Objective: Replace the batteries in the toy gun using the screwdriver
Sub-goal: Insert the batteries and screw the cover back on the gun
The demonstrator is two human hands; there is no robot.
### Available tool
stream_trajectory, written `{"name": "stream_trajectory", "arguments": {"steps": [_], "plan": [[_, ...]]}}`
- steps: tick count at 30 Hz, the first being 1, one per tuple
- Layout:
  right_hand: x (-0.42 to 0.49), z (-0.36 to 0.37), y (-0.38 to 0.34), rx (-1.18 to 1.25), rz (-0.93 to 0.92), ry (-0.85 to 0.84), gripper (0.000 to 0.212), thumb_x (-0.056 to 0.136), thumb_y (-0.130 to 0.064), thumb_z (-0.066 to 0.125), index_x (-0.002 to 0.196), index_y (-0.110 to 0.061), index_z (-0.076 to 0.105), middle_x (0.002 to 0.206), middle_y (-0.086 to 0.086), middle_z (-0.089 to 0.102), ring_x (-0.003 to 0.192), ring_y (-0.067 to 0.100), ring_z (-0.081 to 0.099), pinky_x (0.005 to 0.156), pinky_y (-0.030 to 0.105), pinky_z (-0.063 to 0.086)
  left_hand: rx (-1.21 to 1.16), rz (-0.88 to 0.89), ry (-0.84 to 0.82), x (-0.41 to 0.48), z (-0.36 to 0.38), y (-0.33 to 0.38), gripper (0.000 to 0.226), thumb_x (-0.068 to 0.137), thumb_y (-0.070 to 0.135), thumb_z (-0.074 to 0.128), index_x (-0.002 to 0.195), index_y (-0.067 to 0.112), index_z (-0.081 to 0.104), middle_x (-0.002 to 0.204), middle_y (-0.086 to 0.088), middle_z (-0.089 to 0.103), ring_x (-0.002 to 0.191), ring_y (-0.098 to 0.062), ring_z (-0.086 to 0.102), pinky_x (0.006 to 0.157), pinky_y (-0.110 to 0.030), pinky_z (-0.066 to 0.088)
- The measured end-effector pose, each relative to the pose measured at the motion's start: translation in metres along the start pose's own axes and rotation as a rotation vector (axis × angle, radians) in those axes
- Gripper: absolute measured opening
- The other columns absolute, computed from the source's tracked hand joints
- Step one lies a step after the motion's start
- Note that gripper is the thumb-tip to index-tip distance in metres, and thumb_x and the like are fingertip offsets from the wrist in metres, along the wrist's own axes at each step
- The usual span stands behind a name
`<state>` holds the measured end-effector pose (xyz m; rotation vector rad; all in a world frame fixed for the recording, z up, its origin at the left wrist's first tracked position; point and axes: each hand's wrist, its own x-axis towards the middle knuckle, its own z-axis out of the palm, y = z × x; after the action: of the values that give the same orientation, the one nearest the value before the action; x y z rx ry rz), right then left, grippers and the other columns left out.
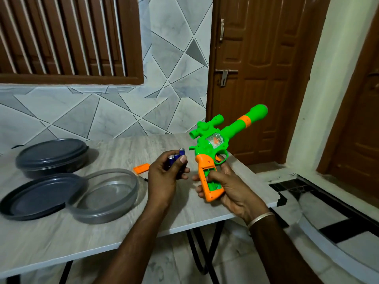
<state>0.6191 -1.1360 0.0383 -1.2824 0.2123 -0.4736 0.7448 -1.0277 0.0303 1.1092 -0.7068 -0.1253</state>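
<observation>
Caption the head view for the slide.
Left hand grips batteries; right hand holds toy gun, compartment open, cover on table.

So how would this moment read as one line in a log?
left hand: holds batteries | right hand: holds toy gun | battery bay: open | orange cover: on table

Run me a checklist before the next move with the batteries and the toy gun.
1. The toy gun held in the right hand: ok.
2. The battery cover off, lying on the table: ok.
3. The compartment in the grip open: ok, though that hand partly covers it.
4. The batteries gripped in the left hand: ok.
5. Whether they are fresh or spent: cannot tell.
6. The screwdriver within reach: cannot tell, not clearly in view.
</observation>
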Motion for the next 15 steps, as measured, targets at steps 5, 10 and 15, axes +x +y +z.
{"name": "stream_trajectory", "arguments": {"steps": [5, 10, 15], "plan": [[0.011, 0.002, 0.014, 0.194, 0.076, 0.078, 0.028, 0.090, -0.005, 0.044, 0.118, -0.006, 0.050, 0.085, 0.016, 0.059, 0.065, 0.024, 0.060, 0.059, 0.034, 0.052, -0.055, -0.366, 0.008, -0.002, -0.010, -0.011, 0.013, 0.092, 0.009, 0.070, 0.098, -0.003, 0.068, 0.078, -0.016, 0.067, 0.058, -0.017, 0.060, 0.048, -0.021, 0.046], [0.021, 0.007, 0.022, 0.225, 0.113, 0.116, 0.035, 0.096, -0.039, 0.048, 0.099, -0.007, 0.062, 0.077, 0.014, 0.063, 0.064, 0.025, 0.059, 0.059, 0.033, 0.050, -0.340, -0.724, -0.014, -0.007, -0.012, -0.009, 0.012, 0.094, -0.006, 0.056, 0.102, -0.006, 0.066, 0.081, -0.018, 0.067, 0.065, -0.018, 0.060, 0.046, -0.018, 0.050], [0.030, 0.008, 0.032, 0.225, 0.086, 0.222, 0.037, 0.100, -0.040, 0.044, 0.106, -0.007, 0.059, 0.072, 0.011, 0.063, 0.059, 0.022, 0.059, 0.057, 0.030, 0.050, -0.315, -0.719, -0.030, -0.008, -0.012, -0.014, 0.011, 0.096, 0.000, 0.058, 0.101, -0.006, 0.065, 0.079, -0.015, 0.064, 0.057, -0.013, 0.051, 0.040, -0.017, 0.038]]}}
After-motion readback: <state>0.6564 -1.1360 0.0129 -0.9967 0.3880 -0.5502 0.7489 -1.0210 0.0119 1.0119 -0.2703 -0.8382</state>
